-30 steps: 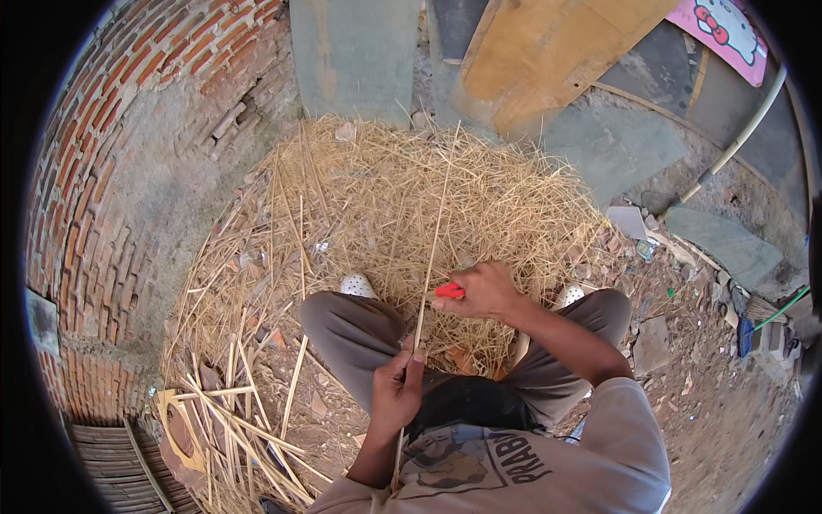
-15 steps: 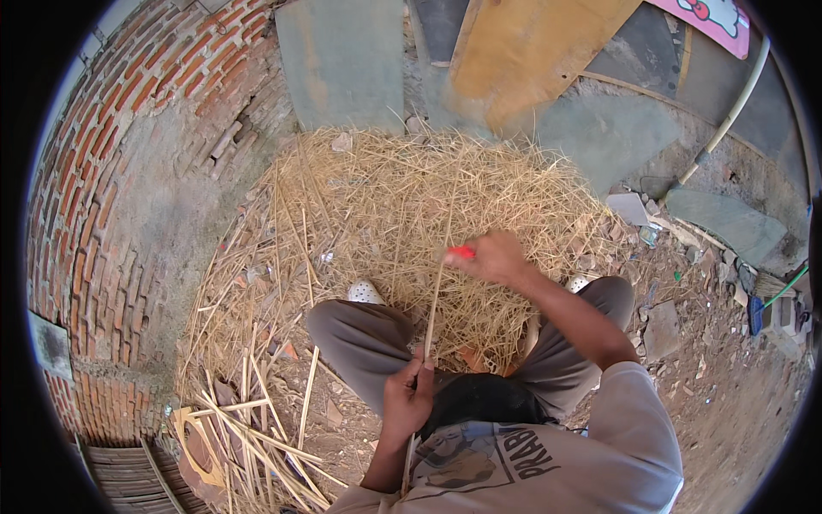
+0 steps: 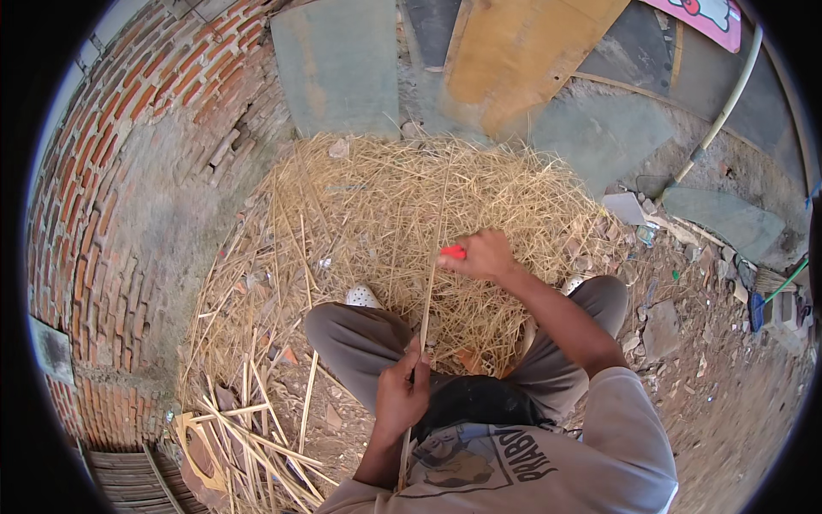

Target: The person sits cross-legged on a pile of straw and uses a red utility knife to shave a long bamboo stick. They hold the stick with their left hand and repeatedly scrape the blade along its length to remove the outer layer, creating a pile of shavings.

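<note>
A long, thin, pale strip that looks like bamboo [image 3: 426, 308] runs from beside my torso up past my lap and over the shavings. My left hand [image 3: 402, 396] is closed around it, low, near my left thigh. Farther up, my right hand [image 3: 488, 255] grips a small tool with a red handle [image 3: 453, 252] against or right beside the strip. Its working end is too small to make out. Beneath the strip spreads a thick heap of straw-coloured shavings [image 3: 377, 206], in front of my crossed legs.
Several thicker pale strips [image 3: 257, 441] lie loose at lower left. A worn brick wall [image 3: 94, 231] rises on the left. Grey and tan boards [image 3: 338, 68] lean at the back. Rubble and a flat stone [image 3: 661, 330] lie on the dirt at right.
My left hand has shifted slightly up along the strip. My right hand with the red-handled tool stays in nearly the same place, and the whole view has moved a little.
</note>
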Tool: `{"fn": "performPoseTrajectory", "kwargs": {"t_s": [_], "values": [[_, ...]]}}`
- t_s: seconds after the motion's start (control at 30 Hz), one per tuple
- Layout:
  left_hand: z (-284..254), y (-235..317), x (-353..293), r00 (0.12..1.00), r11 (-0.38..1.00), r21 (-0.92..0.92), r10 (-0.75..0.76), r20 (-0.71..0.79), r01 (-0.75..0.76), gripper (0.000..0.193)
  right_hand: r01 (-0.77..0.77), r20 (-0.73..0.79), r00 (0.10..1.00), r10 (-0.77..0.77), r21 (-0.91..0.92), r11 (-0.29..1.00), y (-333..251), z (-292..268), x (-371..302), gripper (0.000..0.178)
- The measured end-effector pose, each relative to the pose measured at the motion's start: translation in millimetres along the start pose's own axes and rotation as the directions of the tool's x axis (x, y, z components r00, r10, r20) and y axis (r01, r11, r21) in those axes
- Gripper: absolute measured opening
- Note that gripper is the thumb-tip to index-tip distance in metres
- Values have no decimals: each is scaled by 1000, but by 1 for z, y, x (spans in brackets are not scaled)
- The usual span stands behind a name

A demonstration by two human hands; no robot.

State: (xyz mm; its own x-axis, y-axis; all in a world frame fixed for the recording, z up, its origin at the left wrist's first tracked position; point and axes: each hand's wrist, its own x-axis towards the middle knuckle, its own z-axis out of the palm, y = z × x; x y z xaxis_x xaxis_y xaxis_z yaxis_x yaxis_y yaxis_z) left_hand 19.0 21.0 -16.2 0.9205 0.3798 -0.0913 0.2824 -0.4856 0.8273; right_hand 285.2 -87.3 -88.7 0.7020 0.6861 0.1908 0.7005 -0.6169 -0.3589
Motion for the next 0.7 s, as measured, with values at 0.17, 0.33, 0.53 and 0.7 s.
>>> {"fn": "performPoseTrajectory", "kwargs": {"t_s": [0.17,0.33,0.53,0.7], "values": [[1,11,-19,998,976,-212,-45,46,54,29,-286,81,956,283,31,958,41,-24,23,81],[-5,4,-15,998,971,-231,-61,-10,58,24,229,-100,970,-223,47,972,-33,4,-32,73],[-1,10,-14,1000,977,-214,20,12,-17,34,251,-88,966,-243,96,963,-22,-2,-30,67],[0,21,-6,1000,977,-212,9,15,-5,34,224,-198,956,-215,23,974,-9,-2,-16,70]]}}
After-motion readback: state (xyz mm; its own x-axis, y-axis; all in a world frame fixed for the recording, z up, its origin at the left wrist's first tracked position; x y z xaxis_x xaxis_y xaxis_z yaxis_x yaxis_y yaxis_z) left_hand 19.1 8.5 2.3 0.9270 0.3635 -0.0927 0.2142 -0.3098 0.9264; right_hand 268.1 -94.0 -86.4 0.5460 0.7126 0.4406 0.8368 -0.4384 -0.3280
